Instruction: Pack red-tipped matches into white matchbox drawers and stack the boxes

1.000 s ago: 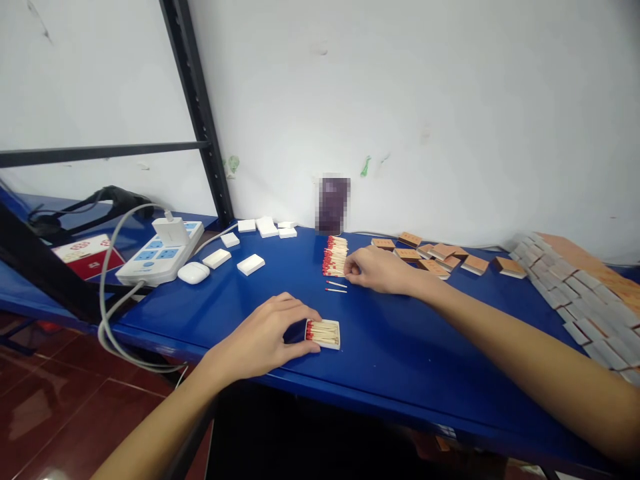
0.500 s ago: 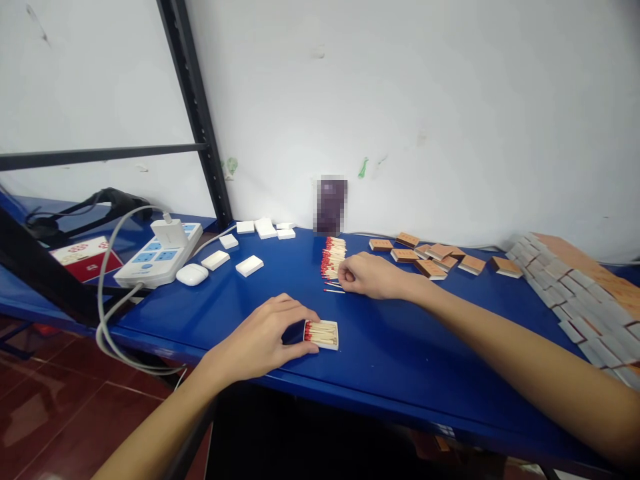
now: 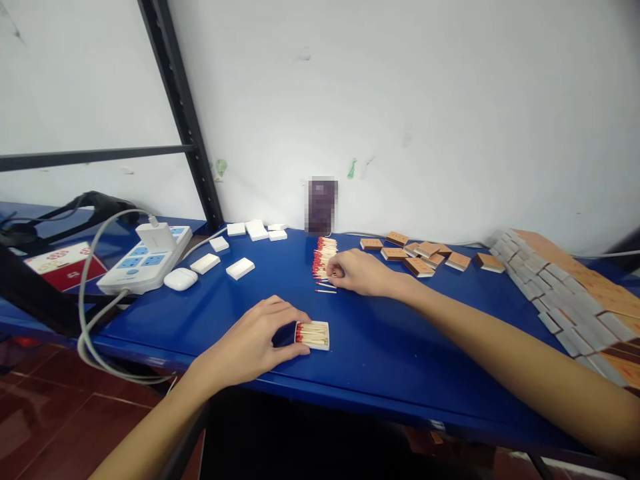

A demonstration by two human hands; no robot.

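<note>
A white matchbox tray (image 3: 320, 345) lies near the front of the blue table, filled with red-tipped matches. My left hand (image 3: 273, 333) grips its left end between thumb and fingers. Farther back, a pile of matches (image 3: 326, 251) stretches toward the wall, red heads to the left. At the near end of that pile is my right hand (image 3: 357, 272), its fingertips pinched together; whether a match is between them is hidden. One loose match (image 3: 326, 291) lies just in front of the pile.
Several white trays (image 3: 241, 269) sit at the left back, by a white earbud case (image 3: 181, 279) and a power strip (image 3: 150, 263). Orange matchbox sleeves (image 3: 419, 267) are scattered at the right back. A large stack of matchboxes (image 3: 565, 293) fills the right side. A pixelated dark object (image 3: 321, 207) stands against the wall.
The whole view has shifted slightly, so things appear farther left. My right hand stays at the near end of the match pile with small finger movement. My left hand keeps the tray.
</note>
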